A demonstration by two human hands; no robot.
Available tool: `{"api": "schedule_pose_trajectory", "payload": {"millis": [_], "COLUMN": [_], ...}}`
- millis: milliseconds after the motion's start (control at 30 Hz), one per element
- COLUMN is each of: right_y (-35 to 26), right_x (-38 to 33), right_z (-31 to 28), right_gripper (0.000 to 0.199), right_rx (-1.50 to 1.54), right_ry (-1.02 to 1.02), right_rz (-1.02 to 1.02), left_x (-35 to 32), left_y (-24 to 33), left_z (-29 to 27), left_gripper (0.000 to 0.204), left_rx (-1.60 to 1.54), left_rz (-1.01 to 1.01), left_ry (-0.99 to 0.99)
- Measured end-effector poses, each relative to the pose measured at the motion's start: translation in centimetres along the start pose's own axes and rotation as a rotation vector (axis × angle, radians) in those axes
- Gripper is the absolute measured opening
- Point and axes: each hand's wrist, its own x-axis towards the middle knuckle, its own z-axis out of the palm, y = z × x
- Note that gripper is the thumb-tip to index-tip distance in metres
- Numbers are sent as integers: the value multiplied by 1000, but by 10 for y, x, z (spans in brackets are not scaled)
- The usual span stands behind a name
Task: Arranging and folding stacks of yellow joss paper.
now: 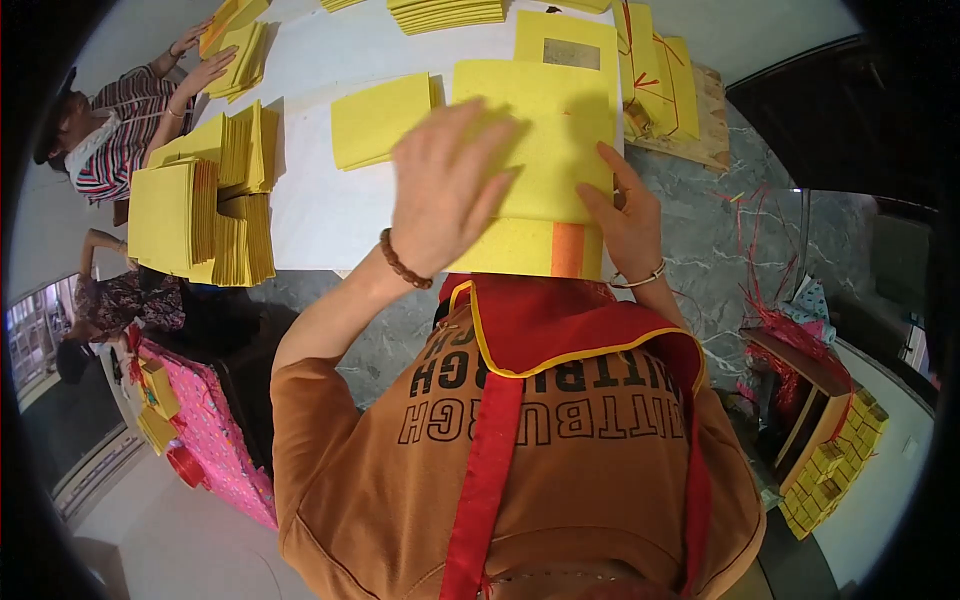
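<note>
My left hand (445, 185) lies flat, fingers spread, on a yellow sheet of paper (550, 140) at the near edge of the white table (320, 210). My right hand (625, 215) pinches the sheet's lower right edge. Under it lies a second yellow sheet with an orange patch (572, 250). A bead bracelet circles my left wrist and a thin bangle my right. A smaller stack of yellow sheets (380, 120) sits just left of my left hand.
Tall stacks of yellow paper (200, 215) stand at the table's left. A person in a striped top (115, 130) handles sheets at the far left. Bundled yellow packs (660, 85) tied with red string lie at right. A wooden crate of packs (830, 460) stands on the floor.
</note>
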Motion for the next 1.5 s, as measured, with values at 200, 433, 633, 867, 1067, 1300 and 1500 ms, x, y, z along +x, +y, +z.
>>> {"api": "schedule_pose_trajectory", "payload": {"millis": [200, 433, 633, 867, 1067, 1300, 1500], "right_y": [0, -16, 25, 14, 14, 17, 15], "right_x": [-1, -16, -20, -22, -25, -34, -35], "right_z": [3, 3, 3, 0, -2, 3, 4], "right_gripper": [44, 54, 61, 54, 56, 86, 85], "right_rx": [55, -411, 352, 577, 502, 257, 246], "right_ry": [29, 96, -11, -60, -44, -15, -36], "right_rz": [-46, -177, 156, 245, 223, 97, 103], "left_x": [-4, -10, -8, -12, -14, 4, -12], "left_y": [12, 7, 8, 9, 13, -13, -128], "left_z": [32, 42, 39, 39, 38, -1, -4], "left_gripper": [49, 52, 59, 63, 54, 46, 44], "left_rx": [-12, 131, 123, 179, 325, 133, 403], "left_rz": [90, 121, 148, 288, 420, 319, 138], "left_ry": [-306, -383, -383, -374, -269, -48, 137]}}
